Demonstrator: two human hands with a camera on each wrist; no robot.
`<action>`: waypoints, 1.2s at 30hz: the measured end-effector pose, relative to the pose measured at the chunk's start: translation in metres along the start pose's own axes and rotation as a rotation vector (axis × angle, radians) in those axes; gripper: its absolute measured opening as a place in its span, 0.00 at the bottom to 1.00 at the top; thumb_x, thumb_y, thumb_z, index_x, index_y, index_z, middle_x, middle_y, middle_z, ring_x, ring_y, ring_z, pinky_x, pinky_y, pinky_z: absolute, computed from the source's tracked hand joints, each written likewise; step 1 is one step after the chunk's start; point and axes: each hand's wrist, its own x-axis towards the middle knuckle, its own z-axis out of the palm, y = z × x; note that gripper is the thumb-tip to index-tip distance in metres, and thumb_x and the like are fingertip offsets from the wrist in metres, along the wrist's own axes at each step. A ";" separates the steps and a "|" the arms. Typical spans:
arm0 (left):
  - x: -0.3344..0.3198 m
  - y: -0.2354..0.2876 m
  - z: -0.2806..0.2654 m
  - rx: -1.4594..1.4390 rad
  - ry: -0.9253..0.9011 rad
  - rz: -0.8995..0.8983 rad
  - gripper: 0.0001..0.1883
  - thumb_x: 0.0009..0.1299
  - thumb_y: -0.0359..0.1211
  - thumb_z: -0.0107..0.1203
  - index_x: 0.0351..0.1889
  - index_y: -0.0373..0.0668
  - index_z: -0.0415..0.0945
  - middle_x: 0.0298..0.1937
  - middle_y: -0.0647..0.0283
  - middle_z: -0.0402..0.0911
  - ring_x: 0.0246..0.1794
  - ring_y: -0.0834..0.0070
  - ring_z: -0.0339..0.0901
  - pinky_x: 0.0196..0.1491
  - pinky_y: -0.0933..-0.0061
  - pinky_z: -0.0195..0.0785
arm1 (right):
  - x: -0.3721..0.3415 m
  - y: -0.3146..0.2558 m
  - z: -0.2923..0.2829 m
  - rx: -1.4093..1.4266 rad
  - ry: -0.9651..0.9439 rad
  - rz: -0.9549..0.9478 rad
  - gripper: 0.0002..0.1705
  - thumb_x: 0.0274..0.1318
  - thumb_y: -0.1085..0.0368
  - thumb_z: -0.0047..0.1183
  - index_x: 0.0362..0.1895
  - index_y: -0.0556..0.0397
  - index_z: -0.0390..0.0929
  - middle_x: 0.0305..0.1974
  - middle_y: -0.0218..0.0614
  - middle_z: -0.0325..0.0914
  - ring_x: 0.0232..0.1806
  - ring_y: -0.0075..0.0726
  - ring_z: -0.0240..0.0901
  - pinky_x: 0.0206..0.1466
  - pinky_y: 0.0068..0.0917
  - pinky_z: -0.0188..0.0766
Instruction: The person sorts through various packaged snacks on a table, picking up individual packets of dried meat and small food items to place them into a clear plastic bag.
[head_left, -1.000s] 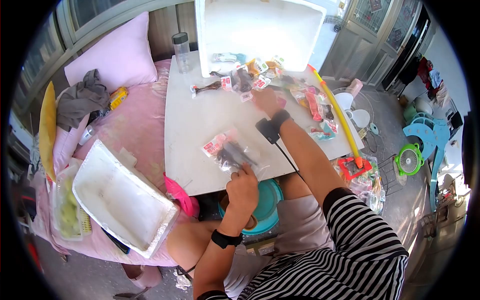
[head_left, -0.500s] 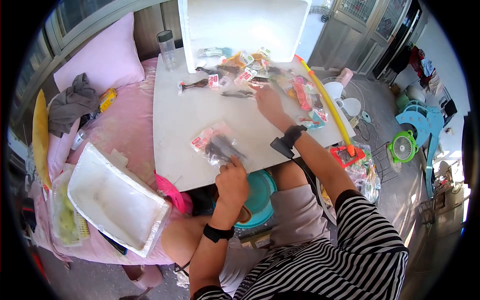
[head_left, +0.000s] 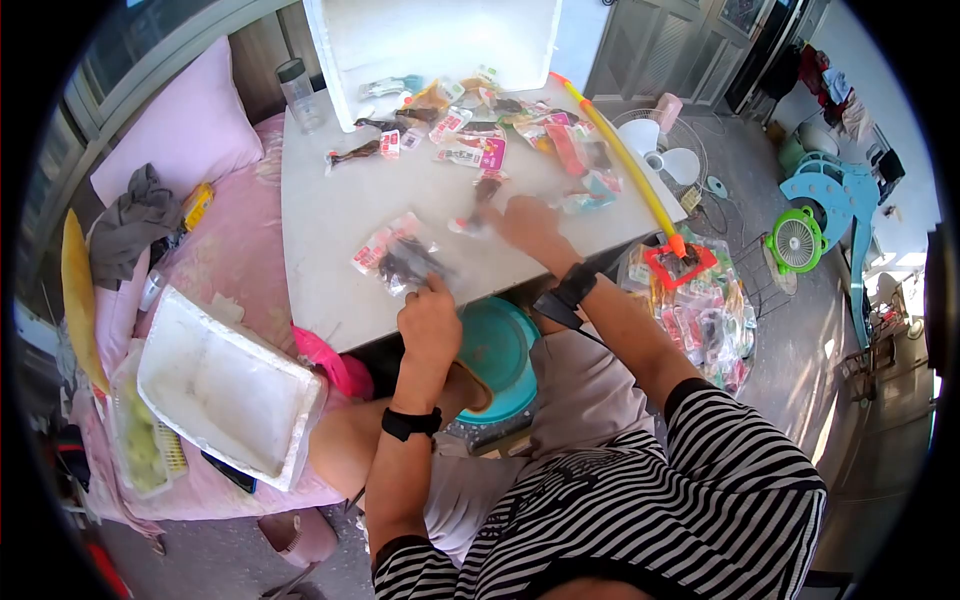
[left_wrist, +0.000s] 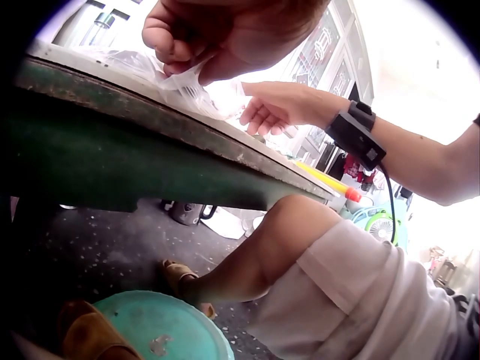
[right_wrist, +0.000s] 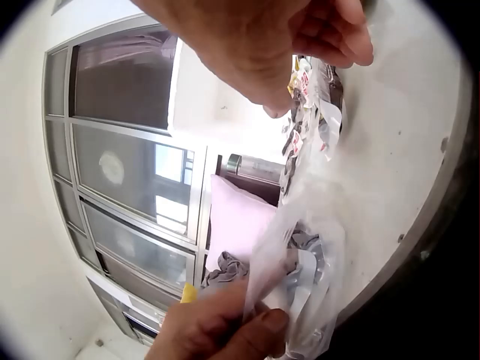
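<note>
1. Head view: The clear bag lies on the near part of the table, close to its front edge. Its red-and-white printed end points far left; the long axis of the dark contents runs from there toward the near right. The left hand is at the bag's near-right side, index finger extended onto it. The right hand is blurred, just beside a dark packet, whose long axis slants from far right to near left. A stretch of tabletop separates the bag from the packet group near the white foam box. The yellow tube runs along the right side.

2. Left wrist view: Left fingers and thumb are together, clamped on the bag's plastic, beside the table's worn edge. Right fingers are relaxed and slightly bent, with nothing visible held in them.

3. Right wrist view: The bag is raised at the left thumb and fingers, its long side slanting along the table's curved edge. The right thumb stands apart from its bent fingers, above the tabletop near the packets.
</note>
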 end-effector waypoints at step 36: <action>0.003 0.004 -0.026 0.021 0.315 0.093 0.06 0.57 0.26 0.58 0.33 0.43 0.77 0.29 0.57 0.71 0.33 0.57 0.73 0.27 0.58 0.70 | -0.137 0.015 -0.057 1.286 -0.453 -0.134 0.06 0.53 0.77 0.51 0.29 0.54 0.69 0.39 0.33 0.75 0.37 0.18 0.68 0.38 0.20 0.68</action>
